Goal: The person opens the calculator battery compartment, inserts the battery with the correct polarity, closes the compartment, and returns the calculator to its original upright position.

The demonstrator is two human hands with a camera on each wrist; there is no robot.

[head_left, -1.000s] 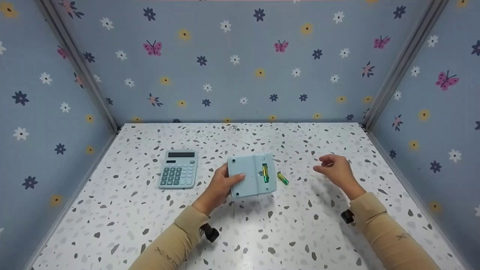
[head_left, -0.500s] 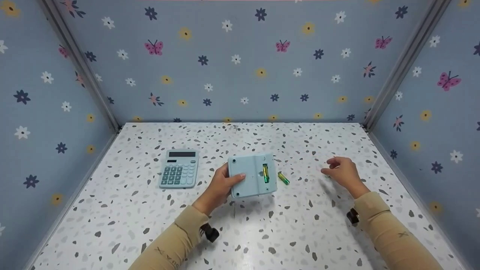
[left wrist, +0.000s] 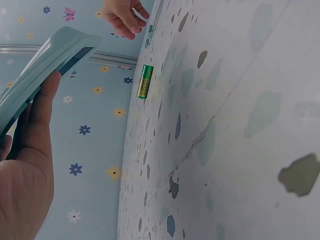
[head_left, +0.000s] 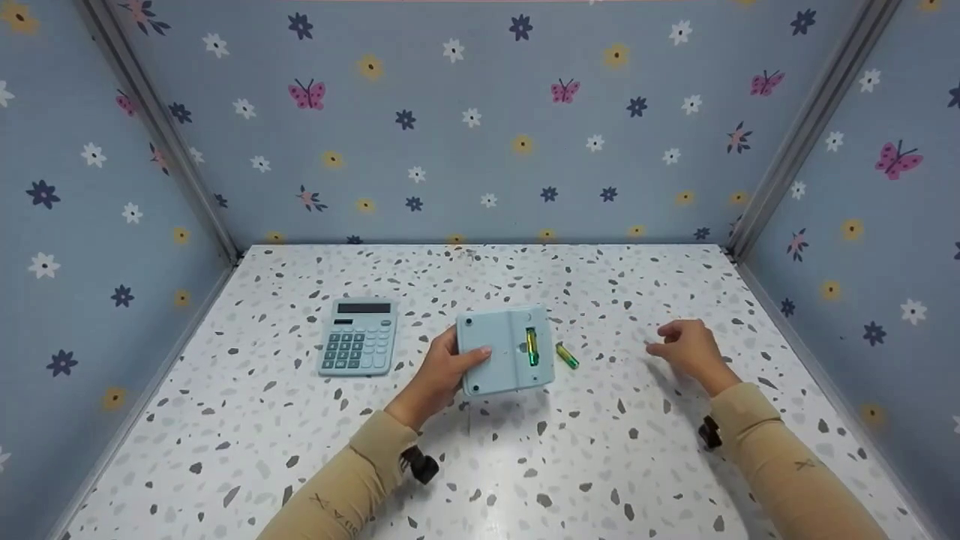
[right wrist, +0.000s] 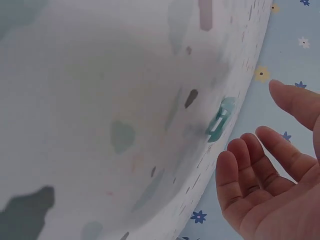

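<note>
My left hand point(head_left: 435, 371) grips a light-blue calculator point(head_left: 491, 360), turned face down and tilted above the table. Its battery compartment is uncovered, with one green-and-gold battery point(head_left: 532, 346) inside. A second battery point(head_left: 566, 356) lies on the table just right of the calculator; the left wrist view shows that loose battery point(left wrist: 145, 81) too. Farther right, my right hand point(head_left: 690, 352) hovers low over the table, fingers loosely bent and nothing between them. Beyond its fingertips in the right wrist view lies a small teal plastic piece point(right wrist: 221, 120), perhaps the compartment cover. Head view barely shows it.
Another light-blue calculator point(head_left: 358, 337) lies face up on the left of the speckled table point(head_left: 600, 465). Blue flowered panels point(head_left: 480, 135) enclose the table at the back and both sides.
My right hand has moved to the right and a little lower, toward the small teal piece. The left hand and its calculator have stayed in place.
</note>
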